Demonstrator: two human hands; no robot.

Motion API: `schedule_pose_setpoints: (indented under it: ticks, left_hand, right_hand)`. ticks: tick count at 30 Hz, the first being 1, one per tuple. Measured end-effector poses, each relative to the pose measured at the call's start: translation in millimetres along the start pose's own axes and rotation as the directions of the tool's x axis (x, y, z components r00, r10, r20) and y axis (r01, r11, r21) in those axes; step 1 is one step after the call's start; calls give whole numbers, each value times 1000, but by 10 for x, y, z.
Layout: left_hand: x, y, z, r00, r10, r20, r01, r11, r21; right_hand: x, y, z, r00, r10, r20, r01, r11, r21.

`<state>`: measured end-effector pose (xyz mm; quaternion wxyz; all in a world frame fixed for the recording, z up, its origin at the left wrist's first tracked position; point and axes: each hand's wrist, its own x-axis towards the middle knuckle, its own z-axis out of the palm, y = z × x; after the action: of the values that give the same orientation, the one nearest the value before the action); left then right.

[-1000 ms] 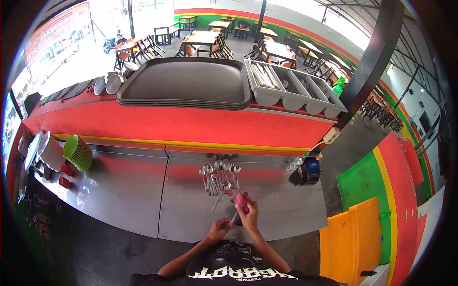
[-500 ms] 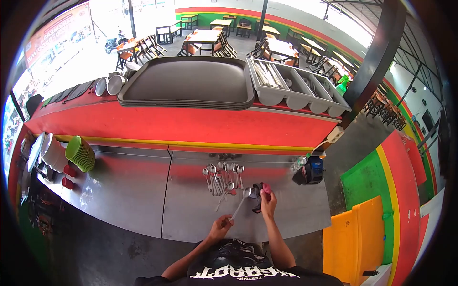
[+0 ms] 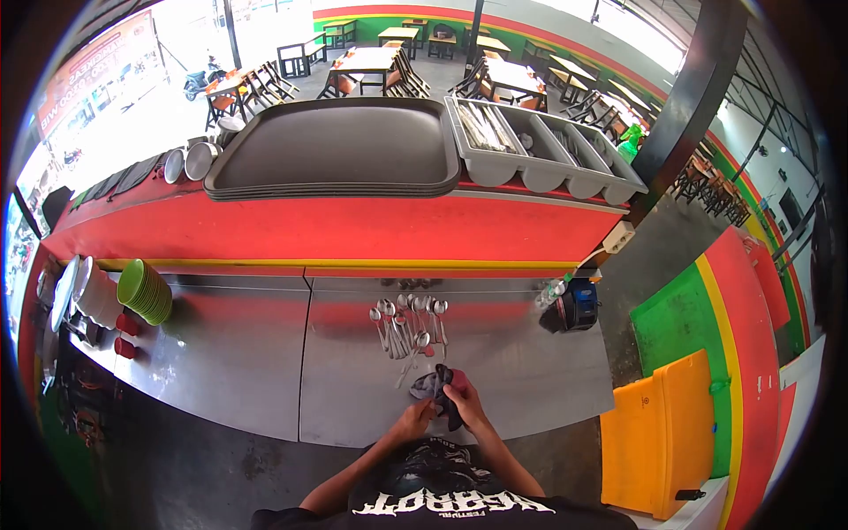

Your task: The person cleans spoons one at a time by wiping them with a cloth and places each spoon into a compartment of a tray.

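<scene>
My left hand (image 3: 412, 419) grips the handle end of a spoon, most of which is hidden under a dark and pink cloth (image 3: 439, 387). My right hand (image 3: 465, 403) is closed around that cloth and presses it onto the spoon. Both hands meet low over the near edge of the steel counter (image 3: 247, 353). Just beyond them lies a row of several clean spoons (image 3: 408, 323), bowls pointing away from me.
A stack of green bowls (image 3: 145, 286) and white plates (image 3: 88, 287) stands at the counter's left end. A black container (image 3: 572, 309) sits at its right end. On the red ledge above rest dark trays (image 3: 336, 150) and a grey cutlery bin (image 3: 541, 157).
The spoon was held out bare with the cloth lifted off to the right. Now my right hand has come back and wrapped the cloth around the spoon, closer to my body.
</scene>
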<state>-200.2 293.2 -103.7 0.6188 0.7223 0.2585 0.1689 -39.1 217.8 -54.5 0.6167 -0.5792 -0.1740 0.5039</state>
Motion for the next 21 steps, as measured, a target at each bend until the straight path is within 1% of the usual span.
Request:
schedule_pose_setpoints:
  ticks: [1, 3, 4, 6, 7, 9, 10, 12, 13, 14, 16, 19, 21]
  left_hand:
    - [-9, 1, 14, 1000, -5, -29, 6, 999, 52]
    - [-12, 27, 11, 991, -109, -72, 115, 989, 92]
    - [-16, 57, -1, 983, -159, -94, 169, 979, 110]
    - [-7, 45, -33, 981, -132, -141, 147, 984, 101]
    - [8, 7, -43, 979, -117, -164, 134, 986, 95]
    - [32, -54, -71, 989, -32, -147, 52, 989, 139]
    - [25, -76, -74, 990, 11, -138, 11, 987, 159]
    - [17, 8, -53, 996, 1, -94, 7, 996, 86]
    - [14, 111, -57, 997, -4, -76, 7, 999, 50]
    - [6, 199, -67, 999, -18, -48, 21, 998, 55]
    - [-19, 367, -97, 999, -46, 9, 45, 997, 68]
    - [-70, 574, -131, 993, -88, 73, 80, 992, 102]
    - [-68, 526, -118, 994, -83, 72, 75, 991, 107]
  right_hand:
    - [31, 36, 14, 995, -98, 19, 98, 994, -42]
    - [60, 54, 78, 956, -286, 61, 291, 949, -118]
    - [14, 26, 95, 944, -318, 85, 329, 911, -249]
    - [-92, -70, 107, 918, -370, 142, 389, 778, -492]
    - [-104, -115, 147, 859, -478, 185, 498, 693, -520]
    - [-108, -160, 233, 699, -658, 280, 676, 481, -558]
    - [-117, -166, 232, 717, -653, 243, 647, 495, -579]
    - [-135, -175, 234, 749, -639, 175, 590, 524, -614]
    - [-120, -185, 234, 746, -655, 118, 569, 536, -624]
    - [-89, -201, 224, 740, -669, 64, 549, 547, -632]
    - [-30, -309, 211, 723, -688, -58, 495, 575, -651]
    - [191, -408, 53, 626, -770, -123, 472, 500, -726]
    - [269, -429, -30, 623, -767, -156, 460, 520, -720]
